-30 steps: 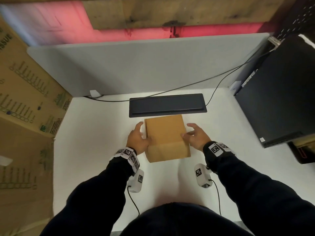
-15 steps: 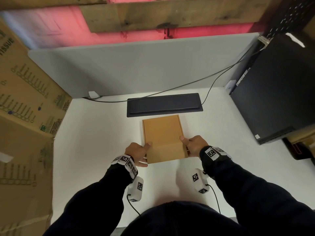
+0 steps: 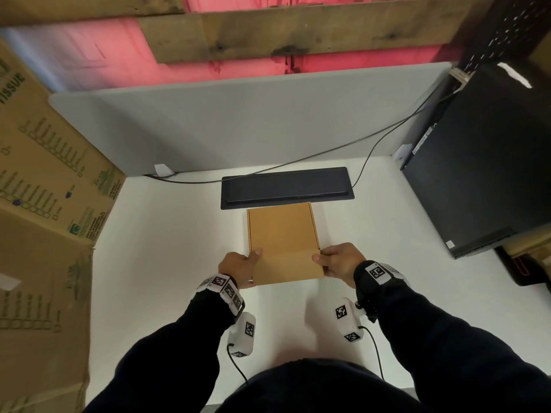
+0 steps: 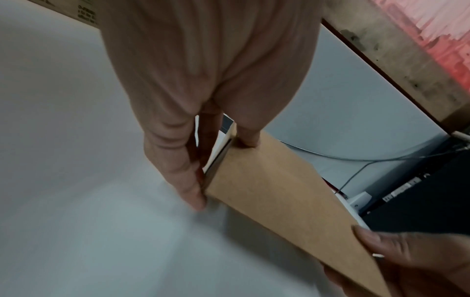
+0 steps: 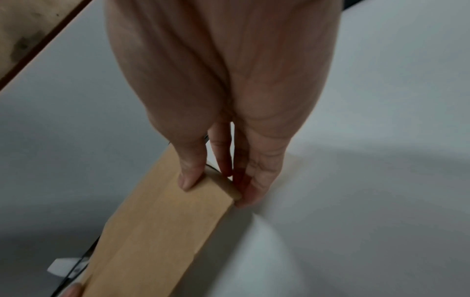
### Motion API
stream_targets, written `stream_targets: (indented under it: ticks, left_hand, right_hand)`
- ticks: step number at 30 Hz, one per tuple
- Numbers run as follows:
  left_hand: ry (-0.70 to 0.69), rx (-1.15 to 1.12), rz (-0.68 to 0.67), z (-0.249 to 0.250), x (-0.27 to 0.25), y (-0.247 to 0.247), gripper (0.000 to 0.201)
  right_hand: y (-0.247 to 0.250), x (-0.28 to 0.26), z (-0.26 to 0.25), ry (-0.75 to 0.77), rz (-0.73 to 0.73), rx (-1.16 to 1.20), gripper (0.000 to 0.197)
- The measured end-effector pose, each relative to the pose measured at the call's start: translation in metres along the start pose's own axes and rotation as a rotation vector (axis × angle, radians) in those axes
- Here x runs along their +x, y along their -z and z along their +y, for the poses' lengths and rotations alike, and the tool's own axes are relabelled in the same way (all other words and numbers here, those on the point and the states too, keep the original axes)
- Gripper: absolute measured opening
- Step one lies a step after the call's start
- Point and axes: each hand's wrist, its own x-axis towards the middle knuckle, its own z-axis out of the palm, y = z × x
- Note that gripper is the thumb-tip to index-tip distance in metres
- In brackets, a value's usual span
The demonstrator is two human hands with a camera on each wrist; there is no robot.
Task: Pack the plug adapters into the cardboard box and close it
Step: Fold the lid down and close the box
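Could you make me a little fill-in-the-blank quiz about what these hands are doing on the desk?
1. Both hands grip a brown ____ box.
2. The left hand holds the box's ____ near corner.
3. The right hand has its ____ on top of the lid.
4. Just beyond the box lies a flat ____ rectangular panel.

Missing words: cardboard; left; thumb; black

Head view sharp, evenly lit; desk [image 3: 167, 263] bright, pink glow at 12 o'clock, edges bowed. Wrist views dim, grainy, blurred; soft shadows beside box [image 5: 157, 231].
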Motion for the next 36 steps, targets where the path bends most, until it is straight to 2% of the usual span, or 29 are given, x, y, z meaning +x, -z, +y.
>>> stream_targets:
  ticks: [3, 4, 6, 8, 11, 14, 24, 30, 33, 34, 36]
  left_hand:
    - [-0.035, -0.048, -0.019, -0.004, 0.010, 0.002, 0.053]
    - [-0.034, -0.058, -0.017, -0.004, 0.013, 0.003, 0.060]
    - [-0.043, -0.030, 0.010, -0.003, 0.017, 0.005, 0.089]
    - [-0.070, 0.030, 0.030, -0.001, 0.024, 0.006, 0.096]
    - [-0.089, 0.082, 0.038, 0.010, 0.022, 0.007, 0.080]
    - [-0.052, 0.100, 0.020, 0.012, 0.023, 0.008, 0.061]
    - [-0.043, 0.152, 0.006, 0.020, 0.026, 0.010, 0.058]
    - [-0.066, 0.183, 0.032, 0.024, 0.026, 0.006, 0.056]
    - [-0.212, 0.347, 0.077, 0.028, 0.021, 0.006, 0.059]
    - [-0.306, 0.435, 0.086, 0.030, 0.018, 0.008, 0.062]
    - [-0.558, 0.637, 0.099, 0.033, 0.015, 0.013, 0.079]
  right_hand:
    - [0.003, 0.003, 0.004, 0.034, -0.019, -0.031, 0.038]
    - [0.003, 0.004, 0.003, 0.040, -0.028, -0.051, 0.043]
    - [0.003, 0.005, -0.001, 0.036, -0.050, -0.090, 0.048]
    - [0.002, 0.007, -0.006, 0.021, -0.058, -0.126, 0.049]
    - [-0.002, 0.006, -0.016, 0.004, -0.062, -0.212, 0.036]
    - [-0.003, 0.007, -0.019, -0.044, -0.051, -0.215, 0.022]
    - [-0.003, 0.012, -0.020, -0.080, -0.059, -0.102, 0.019]
    - [0.000, 0.021, -0.015, 0.006, -0.018, -0.113, 0.023]
    - [0.001, 0.020, -0.018, 0.116, 0.109, -0.466, 0.025]
    - [0.000, 0.018, -0.021, 0.167, 0.167, -0.554, 0.034]
    - [-0.002, 0.018, -0.027, 0.337, 0.207, -0.677, 0.065]
